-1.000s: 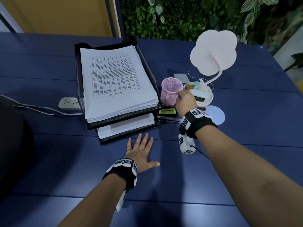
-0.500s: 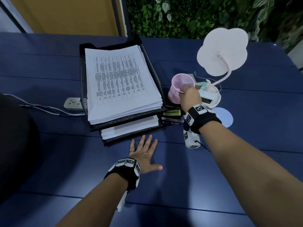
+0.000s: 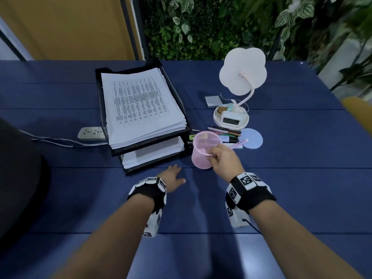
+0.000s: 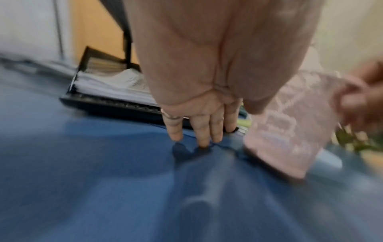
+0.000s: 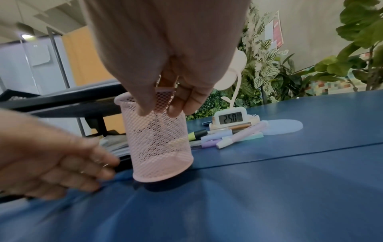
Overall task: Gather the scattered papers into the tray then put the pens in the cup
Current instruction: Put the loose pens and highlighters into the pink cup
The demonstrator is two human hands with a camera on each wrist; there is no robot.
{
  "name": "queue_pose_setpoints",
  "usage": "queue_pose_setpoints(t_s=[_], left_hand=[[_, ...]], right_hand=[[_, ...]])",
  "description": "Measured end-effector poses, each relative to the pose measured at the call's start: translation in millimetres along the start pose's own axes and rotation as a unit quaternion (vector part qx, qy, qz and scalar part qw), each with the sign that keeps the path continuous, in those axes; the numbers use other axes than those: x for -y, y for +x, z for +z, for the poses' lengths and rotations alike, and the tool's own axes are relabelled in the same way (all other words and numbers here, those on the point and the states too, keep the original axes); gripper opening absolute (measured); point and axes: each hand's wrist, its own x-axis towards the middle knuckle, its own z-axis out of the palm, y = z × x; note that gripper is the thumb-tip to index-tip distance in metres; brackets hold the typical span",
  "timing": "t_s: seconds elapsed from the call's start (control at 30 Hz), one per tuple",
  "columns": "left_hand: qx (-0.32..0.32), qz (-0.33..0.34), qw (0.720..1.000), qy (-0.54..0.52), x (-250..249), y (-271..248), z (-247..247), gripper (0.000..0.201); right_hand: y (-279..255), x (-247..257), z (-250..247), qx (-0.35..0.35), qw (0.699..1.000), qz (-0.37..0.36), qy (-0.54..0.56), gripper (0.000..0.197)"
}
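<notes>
pinching the pink mesh cup (image 3: 203, 152) rim, right hand (image 3: 225, 162); left hand (image 3: 171, 178) flat, holding nothing.

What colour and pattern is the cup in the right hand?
Pale pink wire mesh cup, pinched at the rim by the right hand; clearest in the right wrist view.

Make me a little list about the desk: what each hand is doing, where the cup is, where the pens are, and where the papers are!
right hand: pinches the rim of the pink mesh cup
left hand: fingers straight, fingertips on the blue table
cup: tilted, in front of the tray, nothing visible inside
pens: heaped on the table, between the cup and the clock lamp
papers: stacked in the black two-level tray
</notes>
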Motion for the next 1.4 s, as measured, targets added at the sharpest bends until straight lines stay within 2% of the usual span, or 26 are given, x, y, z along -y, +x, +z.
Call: queue_pose_setpoints(t_s=[0.07,0.1,0.2,0.23,0.3,0.37,0.43,0.5,0.6,0.73,0.97,1.13,1.3,1.4], left_hand=[[-0.068,-0.005,0.991,-0.113,-4,-2,-7,0.051],[-0.101,-0.008,0.975,-0.198,-6,-3,-9,0.046],[-0.167,-0.022,0.873,-0.457,-14,-4,-10,0.038],[-0.181,-0.026,0.851,-0.492,-18,-5,-11,0.036],[-0.203,-0.02,0.83,-0.519,-24,-6,-12,0.031],[-0.223,-0.014,0.823,-0.523,-27,-6,-15,0.02],[-0.231,-0.011,0.821,-0.523,-26,-4,-17,0.008],[-0.226,-0.012,0.818,-0.529,-26,-2,-19,0.002],[-0.215,-0.017,0.816,-0.536,-25,1,-24,0.009],[-0.213,-0.021,0.813,-0.542,-22,1,-27,0.012],[-0.225,-0.025,0.794,-0.564,-23,12,-29,0.012],[-0.222,-0.027,0.79,-0.571,-27,17,-28,0.014],[-0.219,-0.033,0.788,-0.574,-30,14,-29,0.014],[-0.218,-0.033,0.787,-0.576,-31,13,-28,0.014]], right_hand=[[-12,0,6,0.028,0.999,-0.001,-0.015,0.015],[-16,-1,8,0.038,0.999,-0.008,-0.016,0.015],[-21,-2,14,0.069,0.997,-0.037,-0.022,0.015],[-21,-3,16,0.077,0.996,-0.045,-0.021,0.018],[-22,-3,16,0.072,0.995,-0.067,0.007,0.026],[-21,-2,14,0.042,0.995,-0.06,0.073,0.035],[-19,-1,8,0.002,0.987,0.006,0.163,0.038],[-12,-5,4,-0.054,0.975,0.084,0.198,0.038],[4,-21,0,-0.091,0.969,0.169,0.159,0.034],[31,-52,-2,-0.008,0.972,0.234,0.018,0.037],[57,-78,6,0.117,0.952,0.207,-0.195,0.05],[54,-84,13,0.084,0.945,0.149,-0.279,0.032],[48,-84,9,0.116,0.938,0.145,-0.294,0.03],[43,-84,9,0.128,0.944,0.19,-0.235,0.024]])
